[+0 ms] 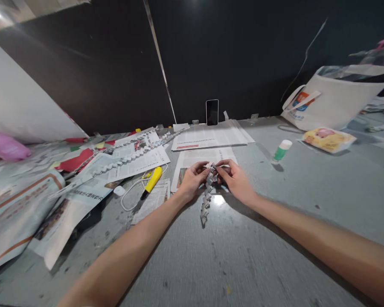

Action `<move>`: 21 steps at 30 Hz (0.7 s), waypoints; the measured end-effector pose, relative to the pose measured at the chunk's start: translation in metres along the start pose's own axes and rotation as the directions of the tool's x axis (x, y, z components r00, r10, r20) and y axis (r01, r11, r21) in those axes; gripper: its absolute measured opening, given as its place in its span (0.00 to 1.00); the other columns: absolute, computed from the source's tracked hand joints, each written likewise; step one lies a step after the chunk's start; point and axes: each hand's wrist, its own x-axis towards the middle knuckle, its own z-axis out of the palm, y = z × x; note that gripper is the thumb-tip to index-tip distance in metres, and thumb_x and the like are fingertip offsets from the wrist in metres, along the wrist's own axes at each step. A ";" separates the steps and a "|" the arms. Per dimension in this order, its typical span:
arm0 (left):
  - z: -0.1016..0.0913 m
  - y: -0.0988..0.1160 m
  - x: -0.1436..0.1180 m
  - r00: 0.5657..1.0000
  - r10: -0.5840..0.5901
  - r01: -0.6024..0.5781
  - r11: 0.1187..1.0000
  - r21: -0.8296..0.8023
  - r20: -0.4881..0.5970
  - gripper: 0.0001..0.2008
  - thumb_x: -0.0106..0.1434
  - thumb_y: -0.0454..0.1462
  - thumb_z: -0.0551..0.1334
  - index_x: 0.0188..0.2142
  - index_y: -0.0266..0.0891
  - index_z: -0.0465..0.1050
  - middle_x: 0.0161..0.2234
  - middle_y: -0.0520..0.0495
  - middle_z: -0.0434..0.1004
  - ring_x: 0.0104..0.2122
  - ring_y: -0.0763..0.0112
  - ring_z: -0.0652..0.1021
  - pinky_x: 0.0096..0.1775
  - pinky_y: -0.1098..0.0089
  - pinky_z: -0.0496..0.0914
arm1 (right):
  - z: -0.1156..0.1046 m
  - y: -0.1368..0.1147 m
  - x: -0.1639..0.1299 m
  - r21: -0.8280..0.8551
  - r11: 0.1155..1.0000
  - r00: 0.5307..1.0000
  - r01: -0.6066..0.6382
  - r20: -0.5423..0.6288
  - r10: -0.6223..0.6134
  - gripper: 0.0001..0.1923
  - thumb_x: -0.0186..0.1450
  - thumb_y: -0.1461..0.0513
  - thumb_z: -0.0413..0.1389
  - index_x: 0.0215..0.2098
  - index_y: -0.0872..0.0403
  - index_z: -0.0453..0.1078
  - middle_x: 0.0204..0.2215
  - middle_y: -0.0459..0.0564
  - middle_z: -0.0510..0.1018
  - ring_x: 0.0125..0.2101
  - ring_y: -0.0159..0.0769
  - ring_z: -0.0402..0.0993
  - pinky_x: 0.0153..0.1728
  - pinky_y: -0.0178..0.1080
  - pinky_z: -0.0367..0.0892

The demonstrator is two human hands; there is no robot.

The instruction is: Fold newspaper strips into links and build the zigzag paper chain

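Grey bench (275,221), newspaper sheets (137,164) to the left. Left hand (192,179) and right hand (235,181) each close their grip on the top of a folded newspaper chain (207,194), its tail lying on the bench between the wrists. Best to crease each fold flat and square, I judge.

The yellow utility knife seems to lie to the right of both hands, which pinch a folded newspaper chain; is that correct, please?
Not quite. In the head view the yellow utility knife lies to the left of the hands, beside a white cable. The left hand and right hand do pinch the folded newspaper chain.
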 end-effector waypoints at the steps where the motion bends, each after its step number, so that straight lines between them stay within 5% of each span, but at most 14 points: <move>1: 0.000 0.000 0.000 1.000 0.003 -0.003 1.000 -0.002 0.002 0.35 0.48 0.51 0.81 0.50 0.37 0.79 0.34 0.48 0.79 0.32 0.73 0.78 0.35 0.72 0.69 | 0.000 0.000 0.000 0.001 1.000 1.000 0.006 -0.003 -0.006 0.24 0.66 0.42 0.63 0.46 0.51 0.69 0.25 0.43 0.75 0.26 0.35 0.73 0.29 0.38 0.69; 8: 0.000 0.002 -0.001 1.000 -0.006 0.006 1.000 -0.017 -0.001 0.32 0.49 0.48 0.81 0.49 0.37 0.79 0.32 0.50 0.78 0.29 0.75 0.76 0.32 0.74 0.67 | -0.001 -0.003 -0.003 -0.072 0.993 0.994 0.094 -0.039 -0.097 0.18 0.68 0.46 0.63 0.42 0.51 0.75 0.28 0.46 0.76 0.28 0.35 0.73 0.32 0.40 0.70; 16: 0.000 0.002 -0.002 1.000 -0.015 0.016 0.999 -0.035 0.007 0.34 0.48 0.50 0.81 0.50 0.37 0.78 0.35 0.47 0.80 0.33 0.72 0.79 0.36 0.72 0.70 | 0.000 -0.002 -0.002 0.050 0.998 0.998 0.043 -0.040 -0.041 0.25 0.64 0.47 0.67 0.52 0.49 0.68 0.30 0.44 0.79 0.29 0.36 0.75 0.33 0.41 0.73; 21: -0.001 0.001 -0.002 1.000 -0.008 0.008 1.000 -0.011 0.004 0.34 0.49 0.50 0.81 0.50 0.37 0.78 0.34 0.48 0.80 0.32 0.72 0.78 0.35 0.72 0.69 | 0.001 -0.002 -0.002 0.022 0.999 0.999 0.029 0.024 -0.030 0.20 0.66 0.47 0.66 0.47 0.49 0.69 0.27 0.44 0.78 0.28 0.36 0.75 0.32 0.41 0.72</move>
